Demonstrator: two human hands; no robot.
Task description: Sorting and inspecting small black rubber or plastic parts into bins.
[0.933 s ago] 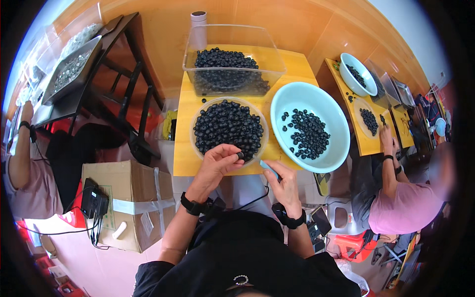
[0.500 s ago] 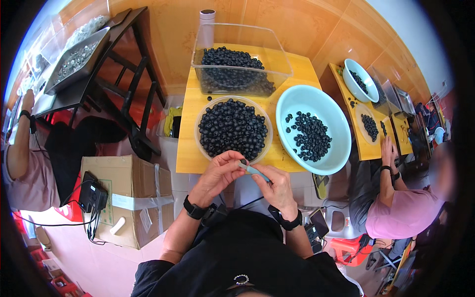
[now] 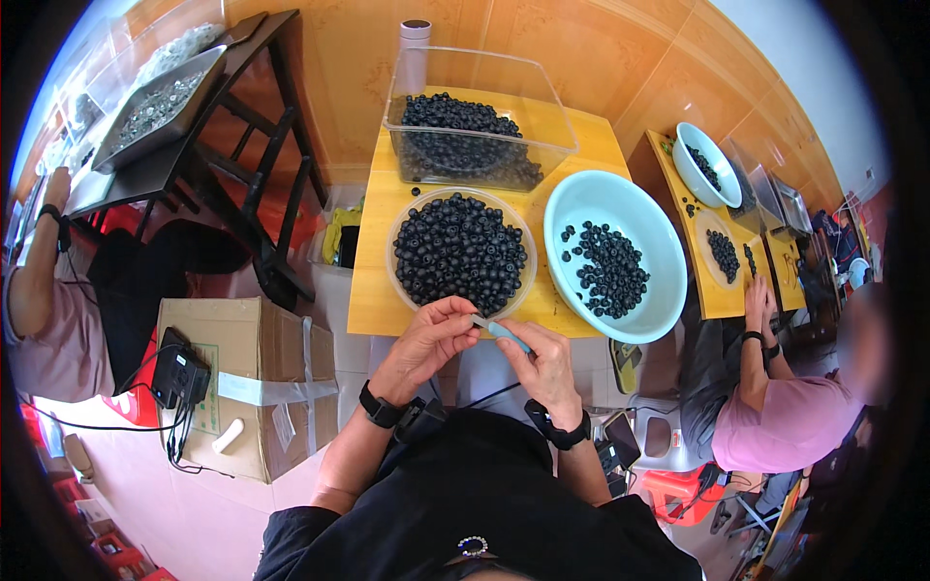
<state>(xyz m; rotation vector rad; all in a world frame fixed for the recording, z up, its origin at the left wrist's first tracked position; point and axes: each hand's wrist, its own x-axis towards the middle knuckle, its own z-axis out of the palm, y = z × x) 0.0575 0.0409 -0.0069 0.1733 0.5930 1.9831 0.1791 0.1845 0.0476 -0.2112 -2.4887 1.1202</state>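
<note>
My right hand grips a small knife by its light-blue handle, its short pale blade pointing at my left fingertips. The fingers of my left hand are pinched together at the blade's tip; whatever sits between them is too small and covered to make out. Both hands meet over the table's front edge, just below a round clear dish heaped with black, bead-like rubber parts. To the right stands a light-blue basin holding fewer of the same black parts.
Behind the dish, a clear plastic bin holds more black parts on the yellow table. A thermos stands behind it. A cardboard box is at left. Co-workers sit at both sides, near other tables.
The view has shifted slightly. My hands stay together in nearly the same pose; the dark bit seen at the blade's tip earlier is now hidden by my left fingers.
</note>
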